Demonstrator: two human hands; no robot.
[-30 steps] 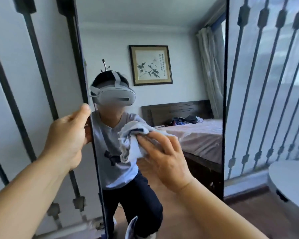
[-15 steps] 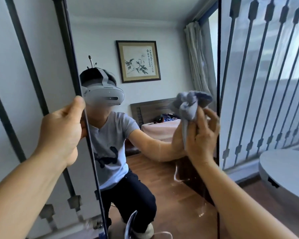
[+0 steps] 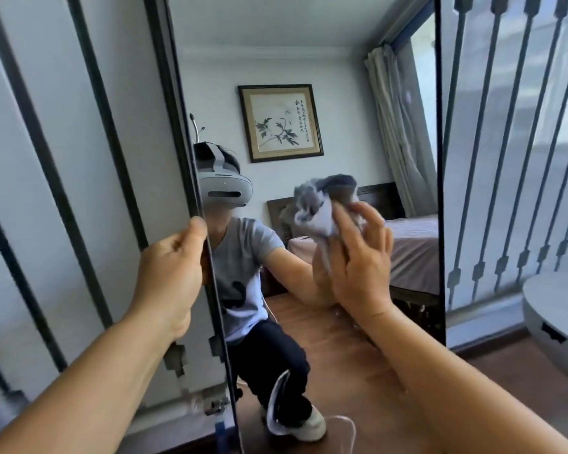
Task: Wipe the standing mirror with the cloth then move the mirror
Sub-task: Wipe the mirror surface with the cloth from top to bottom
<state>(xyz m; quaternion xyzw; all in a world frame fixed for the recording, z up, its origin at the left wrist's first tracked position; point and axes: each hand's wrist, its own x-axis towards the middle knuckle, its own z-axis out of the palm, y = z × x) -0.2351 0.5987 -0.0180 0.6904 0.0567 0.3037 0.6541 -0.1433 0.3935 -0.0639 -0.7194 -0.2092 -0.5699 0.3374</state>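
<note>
Since 0.5 s ago the right hand (image 3: 358,267) has carried the bunched cloth (image 3: 322,208) back from the mirror's right edge toward the middle of the glass, a little lower; 1 s ago it was at the centre-left. So the wiping is running side to side across the middle band of the standing mirror (image 3: 309,77), and I judge the wipe still under way, with the move not yet begun. The right grip is grasping the cloth, fingers spread over it and pressing it on the glass. The left hand (image 3: 174,273) has stayed put, its grip clenched round the mirror's left frame edge, thumb on the front, steadying it.

The mirror stands upright on the wooden floor (image 3: 512,371), just in front of the barred railing (image 3: 505,158). Its right edge is free. A round white counter (image 3: 558,309) sits low at the right, near that edge, so it would likely crowd a shift rightward.
</note>
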